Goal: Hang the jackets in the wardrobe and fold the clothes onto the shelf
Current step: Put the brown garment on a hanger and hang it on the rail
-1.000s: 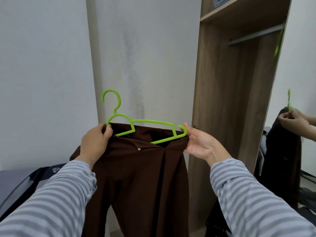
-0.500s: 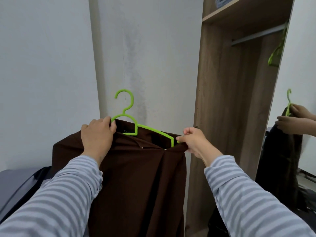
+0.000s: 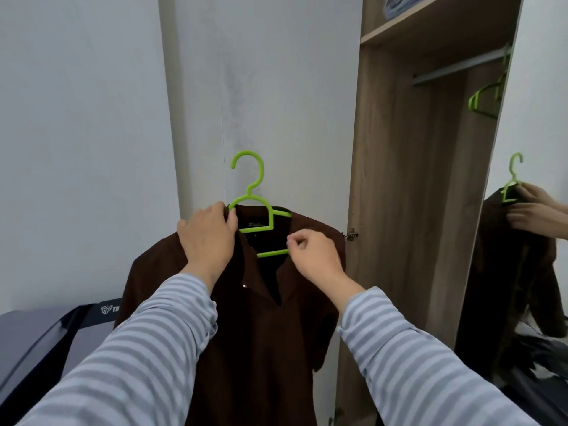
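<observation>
The wardrobe (image 3: 399,210) stands open on the right, wood-grained inside, with a grey hanging rail (image 3: 458,67) running under its upper shelf (image 3: 430,18). Folded blue-grey clothes (image 3: 399,4) lie on that shelf, only partly in view at the top edge. The mirrored door (image 3: 528,210) at far right reflects the person's hands and the garment.

The brown jacket (image 3: 261,318) hangs in the middle of the view, in front of the pale wall and just left of the wardrobe's side panel, outside the wardrobe. Its shoulders are spread over the green hanger (image 3: 258,222) and its collar lies open in a V below the hanger's lower bar. The hanger's hook stands upright above the collar, hooked on nothing.

At lower left lies a grey surface (image 3: 27,348) with a dark strap (image 3: 76,321) across it bearing a white logo.

Both arms wear grey-and-white striped sleeves (image 3: 138,348). The left hand (image 3: 207,238) grips the jacket's left shoulder at the hanger's left end, thumb against the hanger's curve. The right hand (image 3: 313,252) has its fingers curled in a pinch at the right side of the collar, beside the end of the hanger's lower bar; whether it holds cloth, bar or both I cannot tell.

A second green hanger (image 3: 488,98) hangs on the rail at its right end, bare.
</observation>
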Motion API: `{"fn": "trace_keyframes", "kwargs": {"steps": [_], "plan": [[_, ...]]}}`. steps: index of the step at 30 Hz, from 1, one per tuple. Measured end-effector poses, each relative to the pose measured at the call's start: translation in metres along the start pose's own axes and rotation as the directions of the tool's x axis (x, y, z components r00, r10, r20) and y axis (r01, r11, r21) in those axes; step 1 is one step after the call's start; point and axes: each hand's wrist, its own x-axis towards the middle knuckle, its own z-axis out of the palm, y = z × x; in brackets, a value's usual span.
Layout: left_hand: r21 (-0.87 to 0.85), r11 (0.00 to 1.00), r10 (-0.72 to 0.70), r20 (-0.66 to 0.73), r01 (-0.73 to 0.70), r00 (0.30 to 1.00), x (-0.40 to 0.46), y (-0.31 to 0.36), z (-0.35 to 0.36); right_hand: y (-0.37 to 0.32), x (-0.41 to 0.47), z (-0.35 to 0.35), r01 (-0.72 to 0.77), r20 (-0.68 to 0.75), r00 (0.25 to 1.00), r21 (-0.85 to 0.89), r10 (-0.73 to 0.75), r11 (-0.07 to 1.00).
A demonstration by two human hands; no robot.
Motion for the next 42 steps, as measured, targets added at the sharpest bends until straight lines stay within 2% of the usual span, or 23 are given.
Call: {"fn": "trace_keyframes", "kwargs": {"steps": [2,3,5,6,8,12,15,18,19,22,29,36,42], "plan": [[-0.062,0.996,0.057,-0.004,-0.057,0.998,0.001,0.002,-0.002,0.002,0.003,-0.011,0.069,-0.207,0.972,-0.198,-0.110,0.978],[-0.100,0.992,0.081,-0.001,-0.080,0.997,0.000,0.002,-0.002,0.002,0.006,-0.019,0.094,-0.240,0.954,-0.320,-0.177,0.943],[-0.172,0.978,0.123,0.013,-0.119,0.992,-0.001,0.004,0.000,0.005,0.013,-0.031,0.161,-0.145,0.955,-0.473,-0.257,0.866],[-0.200,0.971,0.139,0.023,-0.132,0.990,-0.001,0.006,0.001,0.006,0.016,-0.036,0.187,-0.070,0.965,-0.489,-0.252,0.852],[-0.242,0.960,0.155,0.040,-0.141,0.987,-0.002,0.009,0.004,0.008,0.018,-0.041,0.192,0.018,0.978,-0.472,-0.209,0.860],[-0.306,0.938,0.201,0.098,-0.162,0.975,-0.002,0.016,0.010,0.014,0.015,-0.046,0.157,-0.111,0.961,-0.536,-0.254,0.830],[-0.198,0.959,0.235,0.156,-0.203,0.959,0.001,0.018,0.019,0.017,0.015,-0.052,0.092,-0.196,0.949,-0.580,-0.248,0.809],[-0.162,0.970,0.195,0.082,-0.180,0.977,0.000,0.024,0.028,0.020,0.014,-0.060,0.036,-0.254,0.936,-0.622,-0.245,0.782],[-0.195,0.970,0.164,0.093,-0.143,0.982,0.001,0.029,0.031,0.021,0.013,-0.063,0.012,-0.274,0.932,-0.631,-0.237,0.776],[-0.363,0.932,0.094,0.240,0.000,0.966,0.006,0.055,0.042,0.027,0.011,-0.073,-0.054,-0.310,0.929,-0.655,-0.203,0.754],[-0.699,0.714,0.212,0.281,0.048,0.936,0.000,0.144,0.075,0.046,0.004,-0.104,-0.217,-0.414,0.907,-0.608,-0.073,0.763],[-0.771,0.637,0.322,0.282,0.014,0.904,0.018,0.196,0.098,0.066,0.020,-0.141,-0.288,-0.479,0.876,-0.608,-0.052,0.740],[-0.782,0.623,0.335,0.272,0.005,0.902,0.034,0.226,0.110,0.074,0.044,-0.158,-0.296,-0.501,0.862,-0.623,-0.079,0.724]]}}
